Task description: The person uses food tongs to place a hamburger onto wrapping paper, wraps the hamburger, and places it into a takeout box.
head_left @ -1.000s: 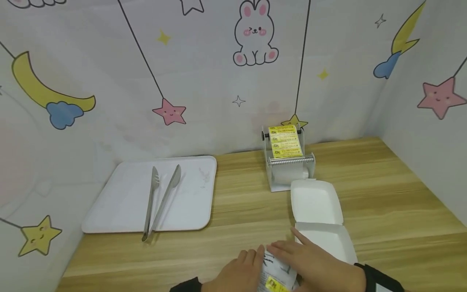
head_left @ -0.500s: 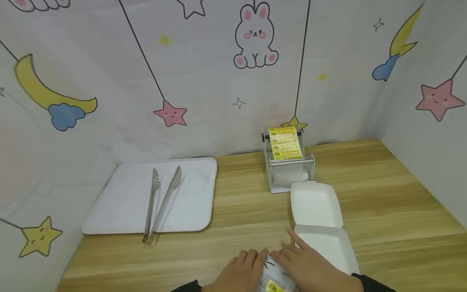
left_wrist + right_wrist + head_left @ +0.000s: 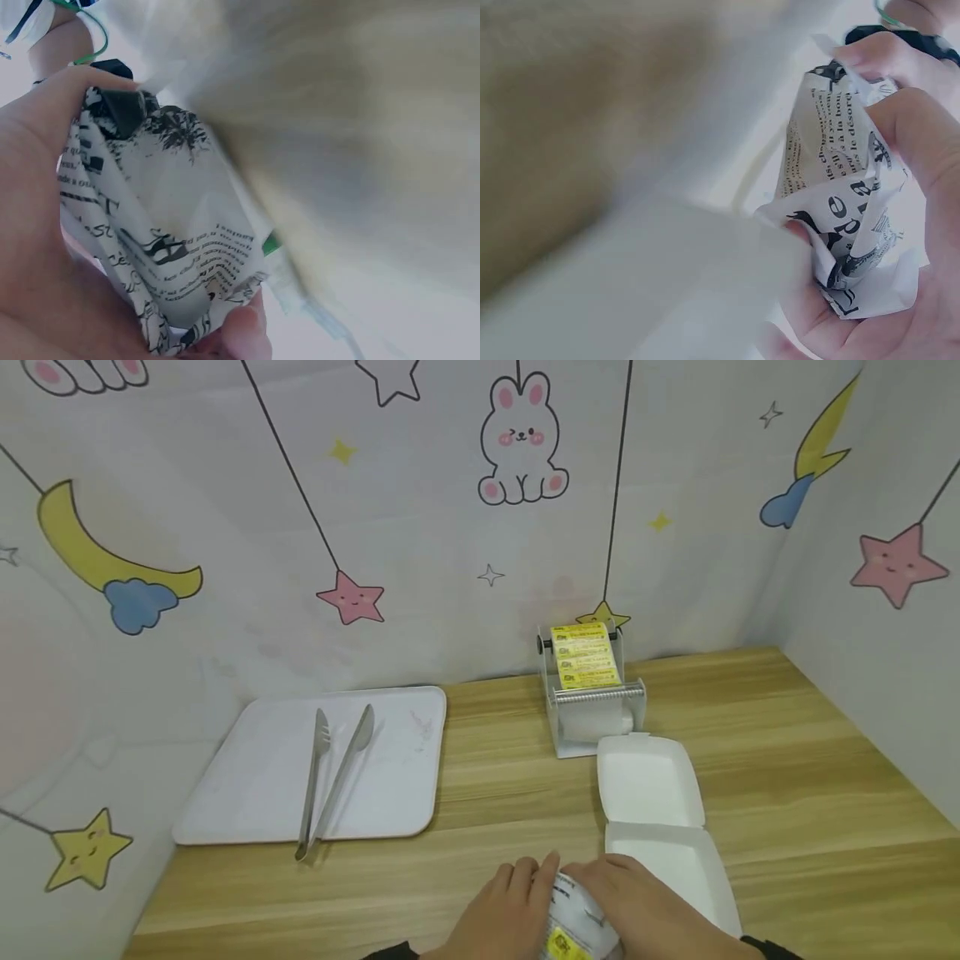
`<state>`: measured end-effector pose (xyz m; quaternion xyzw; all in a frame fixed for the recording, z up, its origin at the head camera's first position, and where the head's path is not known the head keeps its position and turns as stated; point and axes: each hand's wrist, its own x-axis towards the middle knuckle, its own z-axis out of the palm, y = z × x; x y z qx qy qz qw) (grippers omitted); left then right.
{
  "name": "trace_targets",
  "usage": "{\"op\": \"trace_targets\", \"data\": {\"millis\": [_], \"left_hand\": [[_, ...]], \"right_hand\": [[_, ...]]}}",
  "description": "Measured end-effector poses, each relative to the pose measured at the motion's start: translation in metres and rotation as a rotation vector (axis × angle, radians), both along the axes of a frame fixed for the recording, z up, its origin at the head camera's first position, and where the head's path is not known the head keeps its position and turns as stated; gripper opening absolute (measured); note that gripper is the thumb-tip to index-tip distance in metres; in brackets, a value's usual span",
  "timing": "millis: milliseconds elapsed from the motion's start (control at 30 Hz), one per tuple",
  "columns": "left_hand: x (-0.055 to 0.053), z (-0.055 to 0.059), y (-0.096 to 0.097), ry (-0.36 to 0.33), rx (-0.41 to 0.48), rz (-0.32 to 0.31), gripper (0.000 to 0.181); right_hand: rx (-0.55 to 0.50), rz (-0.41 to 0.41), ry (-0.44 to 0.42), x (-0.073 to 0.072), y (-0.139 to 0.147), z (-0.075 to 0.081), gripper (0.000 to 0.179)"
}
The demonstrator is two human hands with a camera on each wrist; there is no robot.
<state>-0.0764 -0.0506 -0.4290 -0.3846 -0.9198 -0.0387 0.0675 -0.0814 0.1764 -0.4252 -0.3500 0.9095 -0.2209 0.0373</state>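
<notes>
A packet wrapped in printed newspaper-style paper [image 3: 576, 917] sits at the lower edge of the head view, with a yellow sticker [image 3: 564, 945] on it. My left hand [image 3: 501, 912] grips its left side and my right hand [image 3: 647, 910] its right side. From the left wrist, the folded paper end of the packet [image 3: 180, 217] lies between thumb and fingers. In the right wrist view, fingers curl round the crumpled paper [image 3: 832, 150] at the other end. What is inside the wrapping is hidden. Just right of my right hand, an open white clamshell box [image 3: 651, 783] lies on the table.
Behind the box stands a label dispenser [image 3: 600, 727] with a roll of yellow stickers [image 3: 585, 658]. On the left, metal tongs [image 3: 341, 785] lie across a white tray [image 3: 247, 777], their joined end past its front edge. A patterned white cloth [image 3: 420, 510] hangs behind the wooden table [image 3: 510, 777].
Both hands stay on the packet. My right hand's raised finger has come down beside the others. The head view has tilted slightly upward.
</notes>
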Motion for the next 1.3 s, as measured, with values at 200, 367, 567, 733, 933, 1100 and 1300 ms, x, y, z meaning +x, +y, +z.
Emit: {"op": "trace_targets", "data": {"millis": [200, 367, 567, 733, 933, 1100, 1300], "left_hand": [[-0.011, 0.028, 0.013, -0.062, 0.188, -0.05, 0.107], [-0.023, 0.034, 0.028, -0.279, 0.349, -0.112, 0.113], [-0.042, 0.024, 0.057, -0.397, 0.349, -0.165, 0.109], [-0.051, 0.011, 0.073, -0.355, 0.257, -0.173, 0.107], [-0.05, 0.0, 0.07, -0.309, 0.137, -0.191, 0.108], [-0.048, -0.004, 0.067, -0.292, 0.103, -0.219, 0.093], [-0.049, -0.007, 0.066, -0.259, 0.08, -0.218, 0.062]], "right_hand": [[0.01, -0.142, 0.083, 0.002, 0.021, 0.032, 0.087], [-0.043, -0.256, 0.211, 0.003, 0.045, 0.041, 0.085], [-0.005, -0.372, 0.075, 0.0, 0.075, 0.033, 0.082], [-0.065, -0.333, -0.033, -0.006, 0.091, 0.016, 0.076], [0.042, -0.38, -0.08, -0.007, 0.092, -0.003, 0.085], [0.115, -0.405, -0.036, -0.002, 0.091, -0.008, 0.087], [0.191, -0.381, 0.046, 0.0, 0.09, -0.006, 0.091]]}}
